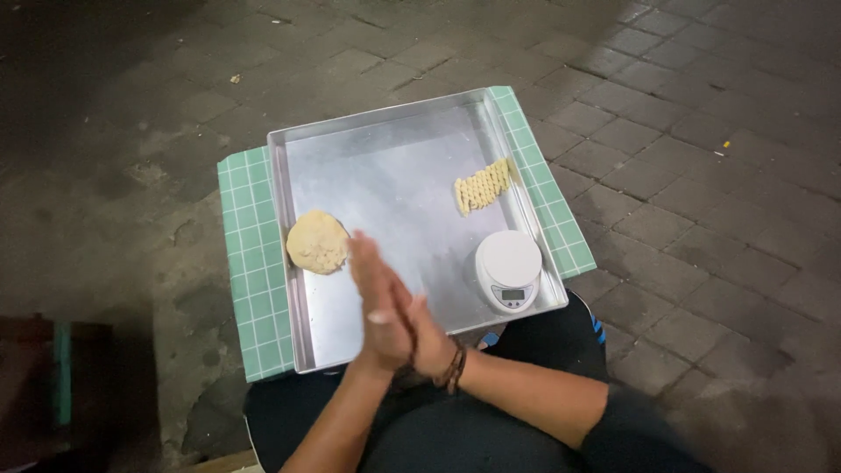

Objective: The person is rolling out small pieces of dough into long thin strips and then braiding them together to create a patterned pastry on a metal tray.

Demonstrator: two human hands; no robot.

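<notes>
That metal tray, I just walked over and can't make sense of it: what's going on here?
A seated person presses the left hand and right hand palm to palm above the near edge of a metal tray. On the tray lie a lump of pale dough at the left, a row of small shaped pieces at the right, and a small white scale. A green checked cloth lies underneath.

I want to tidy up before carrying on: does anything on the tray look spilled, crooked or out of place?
Nothing looks spilled or damaged. The metal tray lies slightly turned on the green checked mat. The dough lump touches its left wall, the row of shaped pieces runs slanted, and the white scale stands inside the tray's near right corner.
</notes>
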